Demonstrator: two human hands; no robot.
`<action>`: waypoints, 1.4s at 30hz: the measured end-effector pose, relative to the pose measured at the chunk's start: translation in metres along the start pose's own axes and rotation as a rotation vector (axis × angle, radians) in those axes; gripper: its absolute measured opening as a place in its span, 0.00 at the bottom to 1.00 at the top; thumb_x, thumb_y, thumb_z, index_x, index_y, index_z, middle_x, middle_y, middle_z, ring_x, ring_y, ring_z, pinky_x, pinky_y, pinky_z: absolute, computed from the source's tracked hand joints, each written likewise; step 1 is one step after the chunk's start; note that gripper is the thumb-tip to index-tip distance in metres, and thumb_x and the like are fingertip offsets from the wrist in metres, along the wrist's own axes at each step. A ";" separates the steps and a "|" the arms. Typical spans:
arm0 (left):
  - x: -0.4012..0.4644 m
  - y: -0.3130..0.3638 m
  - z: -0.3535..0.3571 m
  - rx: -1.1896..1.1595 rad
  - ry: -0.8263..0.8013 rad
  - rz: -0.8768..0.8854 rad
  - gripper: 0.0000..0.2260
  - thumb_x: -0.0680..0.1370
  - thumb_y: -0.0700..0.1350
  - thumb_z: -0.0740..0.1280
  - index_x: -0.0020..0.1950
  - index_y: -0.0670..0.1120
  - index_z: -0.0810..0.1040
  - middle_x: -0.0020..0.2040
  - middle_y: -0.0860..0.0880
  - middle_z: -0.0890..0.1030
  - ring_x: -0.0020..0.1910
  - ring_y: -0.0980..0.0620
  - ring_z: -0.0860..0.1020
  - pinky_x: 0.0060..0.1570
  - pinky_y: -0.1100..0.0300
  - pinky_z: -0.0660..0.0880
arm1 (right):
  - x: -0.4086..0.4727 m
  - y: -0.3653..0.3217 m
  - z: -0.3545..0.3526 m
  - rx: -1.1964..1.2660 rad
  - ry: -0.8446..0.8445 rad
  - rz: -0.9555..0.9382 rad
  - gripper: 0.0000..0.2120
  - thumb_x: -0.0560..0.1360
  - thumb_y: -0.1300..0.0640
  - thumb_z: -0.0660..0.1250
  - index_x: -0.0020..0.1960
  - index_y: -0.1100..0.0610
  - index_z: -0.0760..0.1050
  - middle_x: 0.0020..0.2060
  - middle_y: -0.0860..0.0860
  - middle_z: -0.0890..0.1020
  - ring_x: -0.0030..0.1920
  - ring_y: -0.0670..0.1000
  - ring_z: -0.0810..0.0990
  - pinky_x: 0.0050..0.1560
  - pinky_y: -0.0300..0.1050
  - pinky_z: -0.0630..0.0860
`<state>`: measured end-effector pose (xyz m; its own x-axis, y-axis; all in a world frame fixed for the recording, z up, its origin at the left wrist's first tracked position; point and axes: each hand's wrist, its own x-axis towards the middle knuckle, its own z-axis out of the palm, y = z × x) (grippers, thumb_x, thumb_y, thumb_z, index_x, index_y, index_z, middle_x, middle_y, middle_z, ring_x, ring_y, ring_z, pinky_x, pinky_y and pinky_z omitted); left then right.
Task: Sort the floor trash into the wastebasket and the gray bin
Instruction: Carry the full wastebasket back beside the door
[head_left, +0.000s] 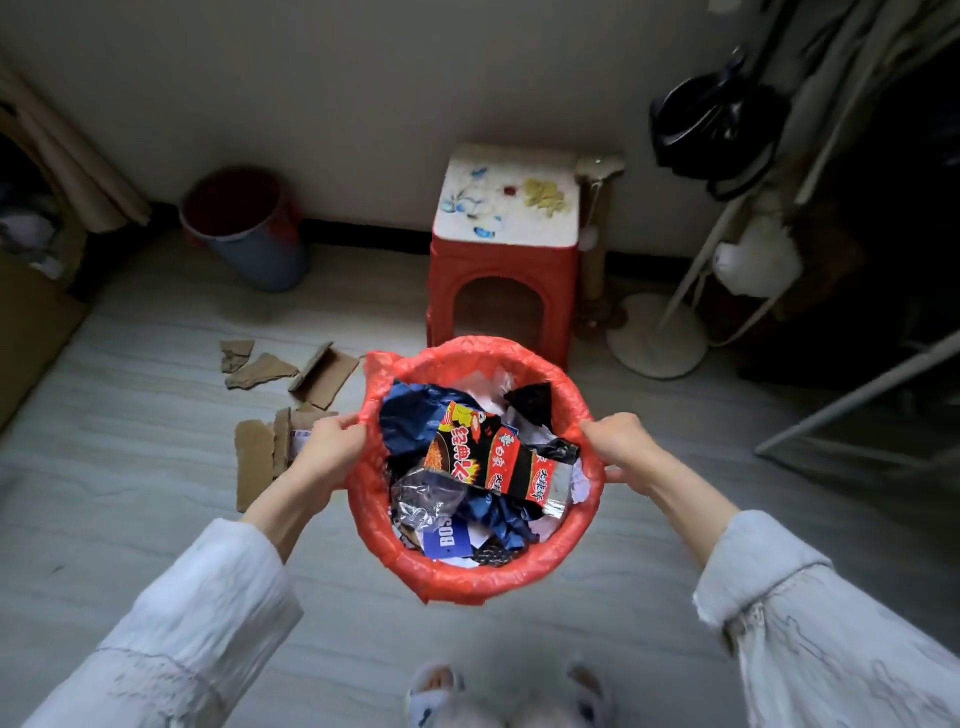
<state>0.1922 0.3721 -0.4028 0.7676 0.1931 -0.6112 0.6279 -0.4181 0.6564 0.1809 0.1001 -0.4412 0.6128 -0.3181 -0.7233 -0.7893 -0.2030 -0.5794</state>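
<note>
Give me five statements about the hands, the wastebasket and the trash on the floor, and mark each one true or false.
1. Both hands grip the rim of the wastebasket: the left hand on one side, the right hand on the other. True.
2. The wastebasket is empty. False: it holds wrappers, among them a red and black noodle packet.
3. Cardboard pieces lie on the floor to the left of the wastebasket. True.
4. The gray bin stands on top of the red stool. False: it stands on the floor by the wall, left of the stool.
5. The wastebasket has a blue liner. False: the liner is red.
</note>
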 end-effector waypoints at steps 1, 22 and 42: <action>-0.022 0.025 -0.004 0.026 -0.023 0.025 0.10 0.77 0.39 0.58 0.51 0.46 0.79 0.33 0.47 0.78 0.26 0.55 0.74 0.24 0.68 0.71 | -0.026 -0.008 -0.023 0.036 0.019 0.014 0.09 0.72 0.59 0.64 0.34 0.59 0.70 0.32 0.56 0.76 0.34 0.54 0.77 0.39 0.49 0.79; -0.336 0.279 0.244 0.247 -0.579 0.428 0.12 0.76 0.35 0.59 0.41 0.48 0.79 0.40 0.45 0.76 0.37 0.50 0.74 0.33 0.62 0.76 | -0.294 0.140 -0.444 0.442 0.525 0.029 0.13 0.77 0.58 0.61 0.33 0.56 0.70 0.29 0.54 0.73 0.29 0.50 0.71 0.33 0.40 0.72; -0.548 0.351 0.721 0.383 -1.043 0.252 0.09 0.79 0.39 0.57 0.42 0.45 0.75 0.31 0.48 0.75 0.29 0.53 0.74 0.30 0.65 0.73 | -0.357 0.419 -0.779 0.892 0.787 0.371 0.10 0.75 0.53 0.67 0.45 0.60 0.76 0.40 0.55 0.81 0.34 0.49 0.78 0.31 0.40 0.73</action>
<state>-0.1007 -0.5201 -0.1563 0.2724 -0.6920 -0.6686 0.2529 -0.6189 0.7436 -0.3978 -0.5925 -0.1334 -0.0734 -0.7521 -0.6549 -0.4207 0.6187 -0.6634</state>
